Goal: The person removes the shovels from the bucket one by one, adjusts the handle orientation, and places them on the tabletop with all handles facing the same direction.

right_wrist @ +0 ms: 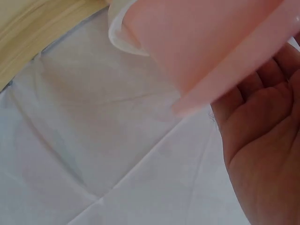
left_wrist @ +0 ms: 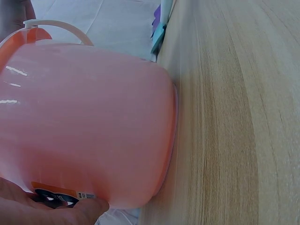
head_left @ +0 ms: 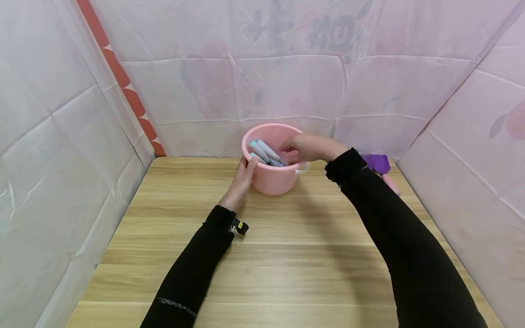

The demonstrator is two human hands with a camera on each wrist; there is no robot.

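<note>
1 pink bucket (head_left: 270, 180), 2 hands, at 12 o'clock on the worktop (head_left: 287, 255).
Left hand (head_left: 242, 180) fingers clamp its wall; right hand (head_left: 305, 148) fingers, loosely apart, reach among about 3 blue-grey handles (head_left: 264, 152) inside.

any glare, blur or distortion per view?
Head: sharp, wide-angle bend at the wall edges, soft arm shadows on the table. Left wrist: small glare streaks on the pink bucket, wood grain smeared near the lens. Right wrist: bucket rim and right hand too close, soft.
</note>
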